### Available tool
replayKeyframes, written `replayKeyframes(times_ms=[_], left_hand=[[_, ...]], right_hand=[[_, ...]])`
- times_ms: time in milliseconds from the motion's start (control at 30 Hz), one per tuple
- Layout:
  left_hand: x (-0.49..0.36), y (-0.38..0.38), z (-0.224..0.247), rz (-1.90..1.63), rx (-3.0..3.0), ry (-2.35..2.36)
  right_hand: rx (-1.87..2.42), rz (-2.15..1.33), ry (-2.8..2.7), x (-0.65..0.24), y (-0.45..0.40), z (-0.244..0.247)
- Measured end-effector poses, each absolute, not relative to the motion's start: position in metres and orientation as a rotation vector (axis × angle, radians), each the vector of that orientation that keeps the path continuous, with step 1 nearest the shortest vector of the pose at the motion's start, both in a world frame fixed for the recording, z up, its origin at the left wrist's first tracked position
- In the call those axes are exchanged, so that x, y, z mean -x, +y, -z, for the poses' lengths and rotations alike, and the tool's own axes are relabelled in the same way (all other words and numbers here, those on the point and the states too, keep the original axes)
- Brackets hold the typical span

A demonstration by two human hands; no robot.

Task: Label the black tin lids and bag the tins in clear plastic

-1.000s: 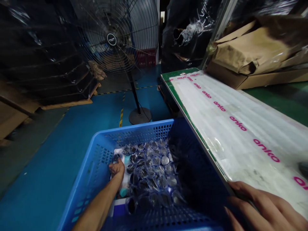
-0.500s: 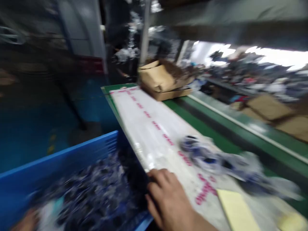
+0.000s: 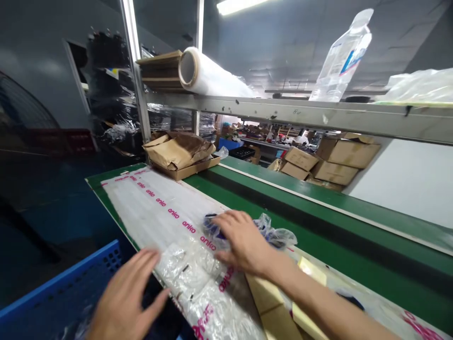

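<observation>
My right hand (image 3: 246, 243) reaches over clear plastic bags (image 3: 279, 237) with dark blue contents. Its fingers are stretched out over the nearest dark blue bagged item (image 3: 211, 224); whether they press on it I cannot tell. My left hand (image 3: 123, 297), slightly blurred, is open with thumb and fingers apart, near the workbench's front edge and above the blue crate (image 3: 67, 278). Beneath both hands lies a white sheet (image 3: 141, 208) printed with pink "anko" lettering. Crinkled clear plastic (image 3: 198, 278) covers its near part. Beside my right forearm are pale yellow pieces (image 3: 265, 290).
A cardboard tray (image 3: 201, 170) with brown paper sits at the bench's far end. The green surface (image 3: 318, 236) runs along behind the sheet. Overhead, a metal shelf (image 3: 283, 110) carries a plastic film roll (image 3: 215, 78) and a plastic bottle (image 3: 341, 61). Cardboard boxes (image 3: 347, 158) are stacked beyond.
The view has tilted up and shifted. My right hand has gone from the crate's side to the bagged items. My left hand has come up from the crate, away from a whitish thing there.
</observation>
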State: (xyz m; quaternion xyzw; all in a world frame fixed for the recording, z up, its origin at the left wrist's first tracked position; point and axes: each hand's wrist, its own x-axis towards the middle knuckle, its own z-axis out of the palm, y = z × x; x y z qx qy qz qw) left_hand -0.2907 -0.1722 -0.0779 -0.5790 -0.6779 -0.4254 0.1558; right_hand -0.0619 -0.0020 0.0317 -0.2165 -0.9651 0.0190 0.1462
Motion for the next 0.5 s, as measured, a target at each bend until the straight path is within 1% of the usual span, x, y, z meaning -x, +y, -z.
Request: replayKeyframes(times_ms=[100, 200, 267, 333, 500], left_hand=[[0.244, -0.108, 0.046, 0.680, 2.044, -1.746], [0.207, -0.046, 0.028, 0.331, 2.203, -1.637], [0.196, -0.022, 0.026, 0.237, 2.241, -1.573], [0.193, -0.015, 0.027, 0.197, 2.237, -1.532], [0.193, -0.031, 0.019, 0.132, 2.182, -1.410]], right_hand=[[0.855, 0.184, -2.995, 0.044, 0.039, -0.036], [0.901, 0.337, -3.084, 0.037, 0.056, -0.023], [0.869, 0.377, -3.059, 0.034, 0.056, -0.016], [0.838, 0.372, -3.023, 0.030, 0.053, -0.012], [0.770, 0.372, -2.953, 0.019, 0.045, -0.011]])
